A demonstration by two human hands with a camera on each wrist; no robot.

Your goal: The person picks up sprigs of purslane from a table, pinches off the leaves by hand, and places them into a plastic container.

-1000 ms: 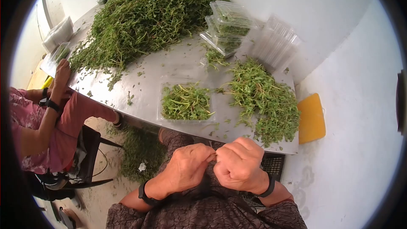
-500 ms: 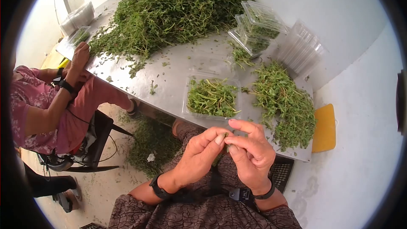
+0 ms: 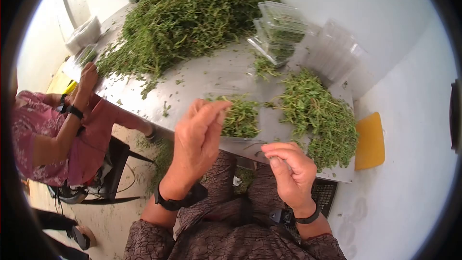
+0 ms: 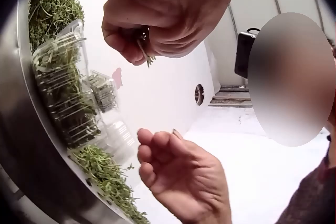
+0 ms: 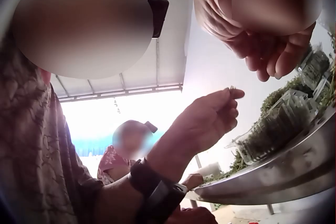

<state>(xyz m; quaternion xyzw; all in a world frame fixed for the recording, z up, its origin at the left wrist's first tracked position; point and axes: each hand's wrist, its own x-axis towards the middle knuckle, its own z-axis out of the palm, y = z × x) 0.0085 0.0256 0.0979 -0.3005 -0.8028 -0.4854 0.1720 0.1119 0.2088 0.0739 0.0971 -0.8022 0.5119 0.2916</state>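
Herb sprig [image 4: 144, 51], thin and green, is pinched between thumb and fingertips of the left hand [image 3: 198, 132], which is raised above the near table edge, just beside an open clear tray [image 3: 240, 115] of cut herbs. The right hand [image 3: 288, 166] is held lower, before the table [image 3: 202, 77] edge, its fingers loosely curled toward the thumb; whether anything is held in it cannot be told. Open room is left between the two hands and over the lap. To the right of the tray a loose heap [image 3: 317, 110] of leafy sprigs is spread to the table's corner. Behind it, stacked clear plastic boxes [image 3: 279, 31] and empty ones [image 3: 337, 53] are set near the wall. A large mound [image 3: 187, 14] of herbs is piled across the far half of the steel top. At the left edge another person's hand [image 3: 89, 74] is rested by a small tray. A yellow board [image 3: 369, 139] is seen below the right corner.
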